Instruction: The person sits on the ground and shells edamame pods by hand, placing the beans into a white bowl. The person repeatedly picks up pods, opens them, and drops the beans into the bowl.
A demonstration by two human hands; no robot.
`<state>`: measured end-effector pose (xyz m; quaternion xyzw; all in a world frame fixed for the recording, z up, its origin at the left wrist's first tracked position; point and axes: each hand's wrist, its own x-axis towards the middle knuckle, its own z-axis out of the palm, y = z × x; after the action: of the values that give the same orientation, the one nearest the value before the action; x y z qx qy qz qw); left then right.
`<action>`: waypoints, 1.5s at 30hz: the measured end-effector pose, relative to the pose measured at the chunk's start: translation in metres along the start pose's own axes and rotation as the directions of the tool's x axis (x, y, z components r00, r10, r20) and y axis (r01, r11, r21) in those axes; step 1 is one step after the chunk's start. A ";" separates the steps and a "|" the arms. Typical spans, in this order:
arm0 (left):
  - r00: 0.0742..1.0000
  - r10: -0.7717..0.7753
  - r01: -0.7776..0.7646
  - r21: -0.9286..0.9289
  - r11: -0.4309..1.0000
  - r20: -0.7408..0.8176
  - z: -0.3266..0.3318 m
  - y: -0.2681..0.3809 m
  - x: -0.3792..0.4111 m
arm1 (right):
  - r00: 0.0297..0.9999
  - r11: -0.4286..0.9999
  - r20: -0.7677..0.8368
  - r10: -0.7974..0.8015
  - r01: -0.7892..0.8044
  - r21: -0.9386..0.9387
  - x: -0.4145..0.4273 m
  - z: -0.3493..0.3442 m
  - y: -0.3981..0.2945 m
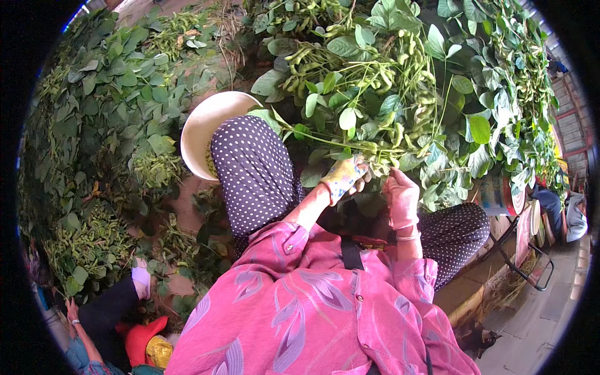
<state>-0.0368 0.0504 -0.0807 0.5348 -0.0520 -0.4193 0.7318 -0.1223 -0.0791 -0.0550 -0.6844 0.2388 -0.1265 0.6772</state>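
My left hand (346, 179), in a patterned cloth glove, grips a green soybean stem (328, 141) with pods and leaves. Close on its right, my right hand (402, 197) wears a pink glove. Its thumb and forefinger are pinched together at the pods (382, 161) of the same plant; exactly what lies between the fingertips is hard to see. Beyond both hands a heap of soybean plants (365, 79) carries many green pods. By my left knee is a white bucket (199, 131), partly hidden by the knee, with green pieces visible low inside.
More soybean plants (112, 89) cover the ground at left. A co-worker's hand (71, 310) touches plants at lower left, near a red hat (143, 340). To the right stand a metal-framed folding seat (520, 262) and a dark animal (480, 340) on paving.
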 end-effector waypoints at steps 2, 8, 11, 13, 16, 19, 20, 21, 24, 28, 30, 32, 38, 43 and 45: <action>0.994 -0.084 0.097 -0.224 0.970 0.066 -0.011 0.007 -0.012 | 1.000 1.000 -0.022 0.004 -0.003 0.015 0.003 0.002 0.000; 0.990 0.056 0.009 -0.465 0.885 0.126 -0.013 0.013 -0.045 | 0.997 0.997 -0.078 -0.016 0.010 -0.075 0.000 -0.003 -0.009; 0.954 0.244 -0.133 -0.483 0.866 0.175 -0.035 0.009 -0.036 | 0.989 0.997 -0.150 0.008 0.004 0.079 0.002 -0.004 -0.002; 0.979 0.191 -0.200 -0.535 0.821 -0.073 -0.033 0.026 -0.040 | 0.991 0.995 -0.129 0.022 -0.010 0.094 0.001 -0.004 -0.003; 0.983 0.030 -0.093 -0.350 0.932 -0.183 -0.036 0.041 -0.032 | 0.987 0.998 -0.155 0.052 -0.045 0.047 0.001 -0.013 -0.008; 0.978 -0.119 0.049 -0.364 0.930 -0.174 -0.047 0.039 -0.012 | 0.995 0.999 -0.093 0.036 -0.036 0.006 0.001 -0.002 -0.010; 0.975 -0.159 0.141 -0.123 0.982 -0.158 -0.048 0.041 -0.005 | 0.994 1.000 -0.108 0.000 0.000 -0.007 0.002 -0.002 -0.009; 0.972 -0.172 0.180 0.037 0.983 -0.160 -0.035 0.049 -0.005 | 0.992 1.000 -0.127 -0.009 0.008 -0.011 0.003 -0.005 -0.007; 0.981 -0.191 0.193 0.110 0.975 -0.029 -0.028 0.057 0.003 | 0.997 0.999 -0.064 -0.032 0.031 -0.017 0.007 -0.012 -0.006; 0.988 -0.145 0.117 -0.392 0.912 -0.044 -0.035 0.031 0.008 | 0.996 0.993 -0.060 -0.072 0.066 -0.101 0.000 -0.005 -0.009; 1.000 -0.007 0.020 -0.535 0.844 0.027 -0.023 0.018 0.002 | 0.981 0.990 -0.167 -0.100 0.082 -0.114 -0.004 -0.012 -0.015; 0.994 0.108 -0.102 -0.518 0.849 -0.018 -0.013 0.010 -0.005 | 0.961 0.990 -0.243 -0.134 0.118 -0.081 -0.014 -0.014 -0.024; 0.943 0.275 -0.330 -0.416 0.847 -0.188 -0.012 0.007 -0.002 | 0.983 0.988 -0.106 -0.147 0.151 0.028 -0.039 0.015 -0.063; 0.927 0.274 -0.360 -0.404 0.841 -0.254 -0.005 0.001 -0.007 | 0.993 0.995 0.086 -0.080 0.074 0.070 -0.024 0.043 -0.073; 0.886 0.317 -0.385 -0.155 0.910 -0.340 -0.005 0.008 -0.016 | 0.989 0.988 0.137 -0.049 0.028 0.152 -0.018 0.056 -0.070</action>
<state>-0.0398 0.0659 -0.0700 0.4916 0.0123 -0.1941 0.8488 -0.0991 -0.0232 0.0139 -0.6435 0.1672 -0.1087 0.7390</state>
